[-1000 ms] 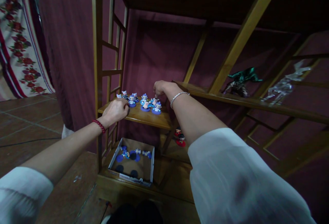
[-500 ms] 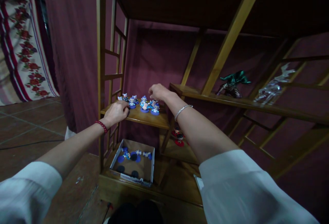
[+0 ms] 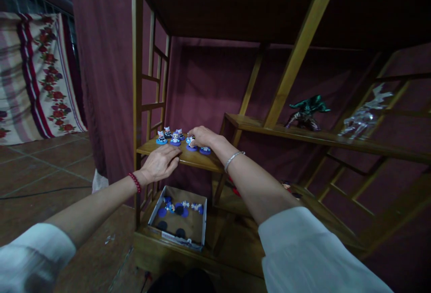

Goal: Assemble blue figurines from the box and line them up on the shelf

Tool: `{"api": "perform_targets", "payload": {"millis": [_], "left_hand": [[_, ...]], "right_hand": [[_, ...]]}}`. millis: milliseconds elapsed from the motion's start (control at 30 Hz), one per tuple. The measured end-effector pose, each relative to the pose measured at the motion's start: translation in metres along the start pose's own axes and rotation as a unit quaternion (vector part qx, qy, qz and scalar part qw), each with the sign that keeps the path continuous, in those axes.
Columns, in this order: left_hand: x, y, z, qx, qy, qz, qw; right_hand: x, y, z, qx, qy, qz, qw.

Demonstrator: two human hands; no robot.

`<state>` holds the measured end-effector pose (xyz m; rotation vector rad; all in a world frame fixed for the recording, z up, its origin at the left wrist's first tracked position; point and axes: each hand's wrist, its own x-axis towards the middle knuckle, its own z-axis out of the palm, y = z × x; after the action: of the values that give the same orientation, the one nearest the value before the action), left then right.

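Observation:
Small figurines on round bases stand on the upper left wooden shelf (image 3: 195, 160). My right hand (image 3: 204, 136) reaches over the front group, its thumb and fingers closed around a white-and-blue figurine (image 3: 191, 145) on a purple base, partly hidden by the fingers. Beside it, another purple-based figurine (image 3: 205, 150) is half covered by the same hand. At the shelf's front edge rests my left hand (image 3: 160, 163), fingers extended and holding nothing. Just beyond its fingertips is a purple-hatted figurine (image 3: 175, 138). A black-and-white figurine (image 3: 161, 137) on a blue base stands farther left.
Below the shelf, an open cardboard box (image 3: 204, 221) holds several figurines and round bases. A dark green figure (image 3: 310, 110) and a clear figure (image 3: 365, 115) stand on the right shelf. A wooden lattice side (image 3: 151, 77) borders the left. Red-based figurines sit lower right.
My right hand has come lower and forward, onto the front figurines. My left hand has shifted right along the shelf edge with its fingers stretched out. The camera view has moved slightly.

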<state>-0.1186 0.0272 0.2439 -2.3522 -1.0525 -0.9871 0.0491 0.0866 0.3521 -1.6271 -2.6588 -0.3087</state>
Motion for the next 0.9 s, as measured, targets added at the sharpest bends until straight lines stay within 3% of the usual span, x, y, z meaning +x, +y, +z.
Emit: {"api": "perform_targets", "payload": {"millis": [567, 900], "left_hand": [[0.002, 0.001, 0.005, -0.002, -0.017, 0.021, 1.0], [0.002, 0.0, 0.006, -0.005, -0.014, 0.028, 1.0]], "right_hand": [[0.015, 0.006, 0.004, -0.016, -0.037, -0.016, 0.999], [0.019, 0.001, 0.003, -0.006, -0.023, -0.01, 1.0]]}}
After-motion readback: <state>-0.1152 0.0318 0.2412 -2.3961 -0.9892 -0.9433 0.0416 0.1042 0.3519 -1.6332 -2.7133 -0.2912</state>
